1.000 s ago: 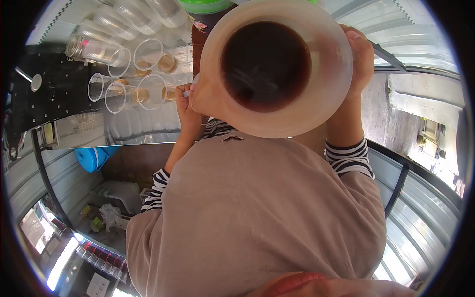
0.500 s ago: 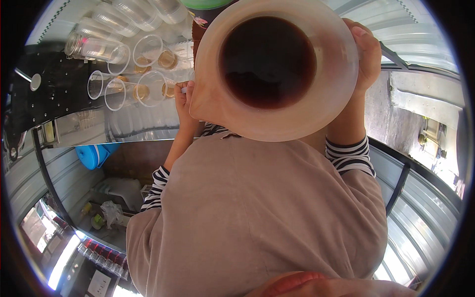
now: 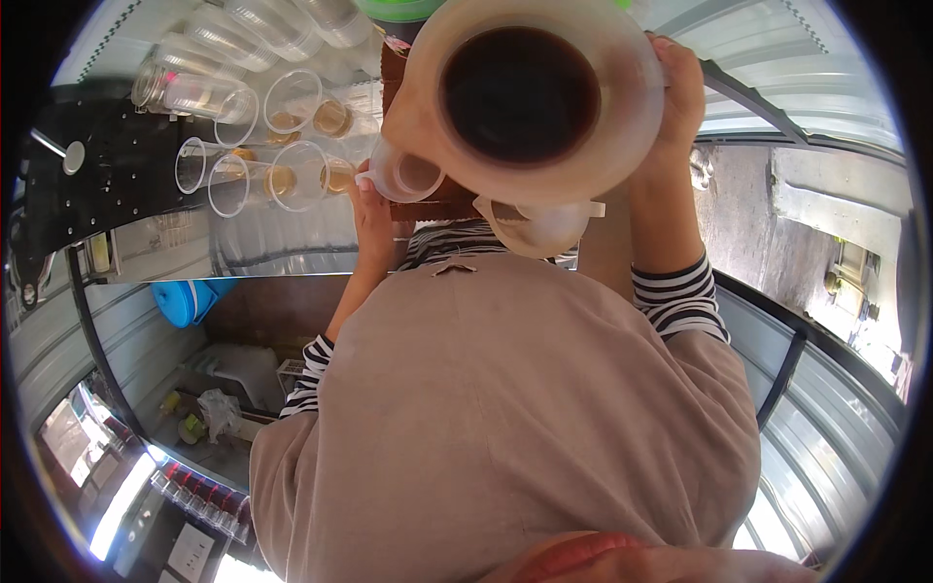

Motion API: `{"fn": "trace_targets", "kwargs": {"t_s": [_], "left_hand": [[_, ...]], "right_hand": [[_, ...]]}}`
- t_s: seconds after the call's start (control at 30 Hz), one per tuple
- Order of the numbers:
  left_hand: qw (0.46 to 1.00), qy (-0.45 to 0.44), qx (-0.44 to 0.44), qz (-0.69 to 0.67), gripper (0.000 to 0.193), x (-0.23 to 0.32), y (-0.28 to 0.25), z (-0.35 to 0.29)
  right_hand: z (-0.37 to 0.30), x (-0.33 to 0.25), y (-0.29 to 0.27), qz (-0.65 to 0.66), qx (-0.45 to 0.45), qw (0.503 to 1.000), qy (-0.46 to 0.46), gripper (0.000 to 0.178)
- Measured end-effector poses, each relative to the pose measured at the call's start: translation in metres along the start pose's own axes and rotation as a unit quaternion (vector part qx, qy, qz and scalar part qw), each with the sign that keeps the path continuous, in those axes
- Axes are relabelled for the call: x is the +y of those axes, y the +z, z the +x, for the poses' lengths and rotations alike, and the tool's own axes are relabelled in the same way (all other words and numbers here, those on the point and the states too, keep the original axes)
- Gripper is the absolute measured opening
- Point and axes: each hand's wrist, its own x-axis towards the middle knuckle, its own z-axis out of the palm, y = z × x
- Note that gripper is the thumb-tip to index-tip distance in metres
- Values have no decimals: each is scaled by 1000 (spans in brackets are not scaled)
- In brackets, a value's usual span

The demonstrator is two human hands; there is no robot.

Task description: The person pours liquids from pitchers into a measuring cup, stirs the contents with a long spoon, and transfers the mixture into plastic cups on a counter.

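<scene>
My right hand (image 3: 674, 97) grips the side of a large translucent pitcher (image 3: 593, 160) full of dark liquid, held high in front of me. Its spout leans left over a small clear plastic cup (image 3: 404, 177), which my left hand (image 3: 373, 216) holds from below. Just left of that cup, several clear cups (image 3: 284, 175) stand on the steel counter (image 3: 262, 251); some of them hold a little amber liquid. My beige apron and striped sleeves fill the lower half of the view.
A black perforated panel (image 3: 107, 165) lies at the counter's left end. Stacked clear cups (image 3: 243, 24) lie at the back, beside a green lid (image 3: 400, 8). A blue container (image 3: 185, 301) sits under the counter. Corrugated metal walls (image 3: 826, 389) close in on the right.
The pitcher has shifted slightly right and tipped toward my left hand. The small cup now shows under its spout.
</scene>
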Motion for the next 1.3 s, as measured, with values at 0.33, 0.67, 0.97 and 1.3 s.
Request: {"fn": "trace_targets", "kwargs": {"t_s": [0.33, 0.67, 0.97, 1.3], "left_hand": [[997, -57, 51, 23, 65, -41, -46, -49], [989, -4, 137, -50, 38, -34, -77, -114], [989, 0, 139, -58, 41, -11, -193, -141], [962, 124, 244, 2, 23, 91, -420, -162]], "right_hand": [[33, 73, -43, 97, 34, 992, 77, 8], [51, 137, -112, -104, -86, 991, 13, 27], [41, 80, -104, -327, -46, 944, 7, 53], [-166, 141, 209, -592, 68, 660, -458, 21]]}}
